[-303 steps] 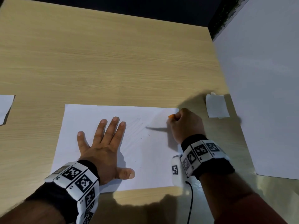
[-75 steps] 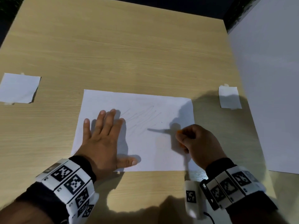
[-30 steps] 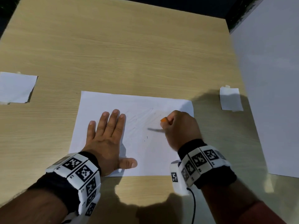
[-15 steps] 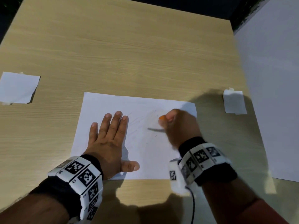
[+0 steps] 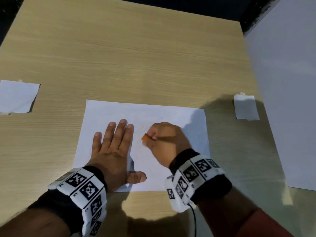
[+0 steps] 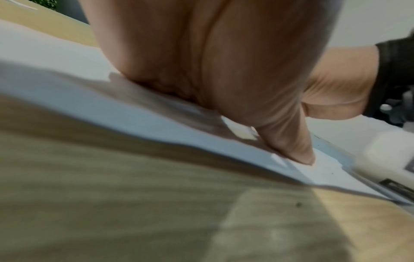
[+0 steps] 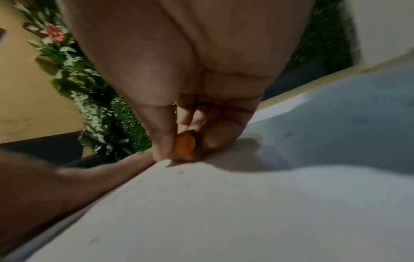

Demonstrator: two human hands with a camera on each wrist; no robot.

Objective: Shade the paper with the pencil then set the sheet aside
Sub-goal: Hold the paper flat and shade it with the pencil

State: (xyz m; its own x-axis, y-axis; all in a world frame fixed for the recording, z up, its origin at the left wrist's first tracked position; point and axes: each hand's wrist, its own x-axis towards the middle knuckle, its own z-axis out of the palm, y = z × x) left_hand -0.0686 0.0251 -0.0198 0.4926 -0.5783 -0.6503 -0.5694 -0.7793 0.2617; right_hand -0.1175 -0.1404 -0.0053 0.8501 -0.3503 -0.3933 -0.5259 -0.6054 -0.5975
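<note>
**Pencil hand next to the flat hand**

While the right hand [image 5: 164, 142] pinches the pencil [image 5: 144, 137] between thumb and curled fingers, the orange end pokes out toward the left hand [image 5: 111, 151]. The pencil's long side lies left to right; I cannot see its tip. All around and under this grip lies the paper [image 5: 193, 134], flat on the table [image 5: 136, 57], its long side also left to right. The left hand rests spread out and flat on the paper, fingers straight, holding nothing, just beside the pencil. It is already on the sheet, so I think it is the handier one for sliding the sheet away later.

Half a second ago the right hand was farther from the left hand. Now it has come closer. The left hand has stayed put.
</note>
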